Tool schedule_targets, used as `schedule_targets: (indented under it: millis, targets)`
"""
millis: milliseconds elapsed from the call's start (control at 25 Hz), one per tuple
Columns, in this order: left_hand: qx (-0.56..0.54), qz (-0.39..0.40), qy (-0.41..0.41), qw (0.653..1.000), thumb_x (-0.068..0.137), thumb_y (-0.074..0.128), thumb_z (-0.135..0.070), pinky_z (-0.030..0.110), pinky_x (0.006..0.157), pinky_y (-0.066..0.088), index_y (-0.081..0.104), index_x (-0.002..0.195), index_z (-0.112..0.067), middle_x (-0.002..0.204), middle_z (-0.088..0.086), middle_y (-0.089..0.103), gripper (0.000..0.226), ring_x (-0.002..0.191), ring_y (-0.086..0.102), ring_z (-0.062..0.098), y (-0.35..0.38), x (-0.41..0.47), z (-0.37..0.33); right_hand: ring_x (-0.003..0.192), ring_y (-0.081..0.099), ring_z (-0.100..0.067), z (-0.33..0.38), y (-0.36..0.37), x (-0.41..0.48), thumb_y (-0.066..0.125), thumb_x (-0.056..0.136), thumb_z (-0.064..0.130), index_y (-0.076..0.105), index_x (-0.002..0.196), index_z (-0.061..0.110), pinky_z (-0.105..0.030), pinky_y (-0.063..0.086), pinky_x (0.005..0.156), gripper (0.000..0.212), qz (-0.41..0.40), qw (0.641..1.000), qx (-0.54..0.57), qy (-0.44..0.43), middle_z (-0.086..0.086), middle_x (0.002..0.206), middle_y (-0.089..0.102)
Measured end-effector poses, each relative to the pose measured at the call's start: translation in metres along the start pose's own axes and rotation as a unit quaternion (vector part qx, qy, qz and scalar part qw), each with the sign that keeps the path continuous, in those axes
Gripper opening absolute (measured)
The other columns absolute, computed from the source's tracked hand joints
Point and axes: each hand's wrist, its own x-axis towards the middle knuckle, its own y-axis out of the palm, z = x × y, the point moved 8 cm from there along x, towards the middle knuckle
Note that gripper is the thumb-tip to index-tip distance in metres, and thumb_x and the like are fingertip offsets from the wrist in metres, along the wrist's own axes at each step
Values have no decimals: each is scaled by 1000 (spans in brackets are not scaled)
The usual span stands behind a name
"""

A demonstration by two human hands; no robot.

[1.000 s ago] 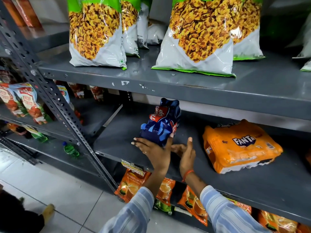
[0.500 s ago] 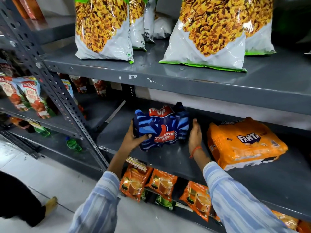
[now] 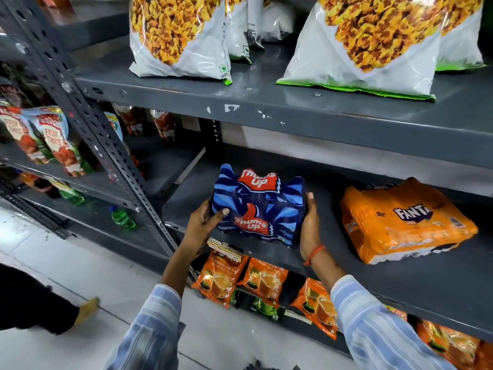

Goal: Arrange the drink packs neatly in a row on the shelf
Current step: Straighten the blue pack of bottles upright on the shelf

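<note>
We see even indoor light w/ soft glare on the snack bags (image 3: 357,57); shelf (image 3: 400,263) recesses dim; wide-angle bending at edges; floor (image 3: 53,263) overexposed, slight blur bottom left.

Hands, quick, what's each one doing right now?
Left hand: gripping the blue Thums Up pack.
Right hand: pressed against the pack's other side, holding it.

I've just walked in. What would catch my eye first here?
Probably the blue Thums Up pack on the middle shelf, clasped between the left hand and right hand. Right of it lies the orange Fanta pack, and big snack bags stand above.
</note>
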Motion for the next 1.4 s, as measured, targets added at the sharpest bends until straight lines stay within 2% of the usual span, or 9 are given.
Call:
schedule_targets:
  millis: [160,440,720,800,920,1000,1080,1320,1400]
  targets:
    - [-10,15,-12,1000,88,61,-20,10,82,52,48,130,-11,122,5,62,45,108,61,13,-1,-5,-1,110,63,-31,-9,-4,-2,27,92,59,51,131,18,-45,54,92,62,-18,999,0,-26,-13,126,62]
    - [-27,38,-36,998,88,60,-24,45,105,45,44,134,-13,133,10,58,50,121,56,24,-2,-6,1,109,64,-28,-16,-2,-8,30,90,61,52,130,20,-41,56,87,62,-51,998,18,-28,-11,125,63]
    - [-28,47,-43,998,86,61,-28,34,99,48,39,137,-17,135,7,55,57,123,54,24,-2,-7,4,100,68,-24,-20,-4,-12,31,89,62,54,127,19,-29,59,69,62,-76,996,16,-37,-10,121,66]
    - [-36,49,-38,997,83,61,-37,31,100,43,23,145,-20,145,7,43,75,133,44,25,7,-11,0,93,70,-17,-17,-5,-15,31,91,60,53,127,19,-24,58,64,60,-86,995,9,-47,-10,120,66]
    - [94,-16,17,995,73,46,-71,35,116,11,-13,148,-21,160,3,-11,108,148,-2,21,23,-27,-23,100,66,-10,-1,-12,-26,31,94,53,50,123,26,-24,56,74,44,-132,985,-26,-105,-3,125,60]
    - [224,-70,106,966,74,28,-80,35,117,-7,-18,146,-17,154,2,-27,106,146,-17,19,38,-38,-55,123,50,-16,33,-18,-41,32,97,42,46,131,26,-31,44,99,39,-178,955,-110,-211,-3,136,50]
    - [289,-87,157,941,79,22,-76,33,117,-13,-19,144,-17,151,3,-27,97,144,-20,19,63,-46,-84,131,41,-19,72,-20,-54,35,98,30,46,133,14,-29,33,107,40,-192,905,-204,-321,-9,142,46]
    - [236,-88,355,900,93,41,-45,30,121,15,15,146,-2,156,14,15,73,147,10,20,165,-85,-148,135,37,-31,140,-67,-68,45,95,21,46,132,1,-39,28,113,42,-204,752,-440,-446,-20,144,42]
    - [205,-16,312,928,92,47,-42,32,117,25,24,145,-5,154,15,30,68,143,26,22,211,-83,-146,134,37,-37,153,-108,-59,51,91,23,46,132,-1,-42,26,113,48,-232,719,-507,-414,-23,144,42]
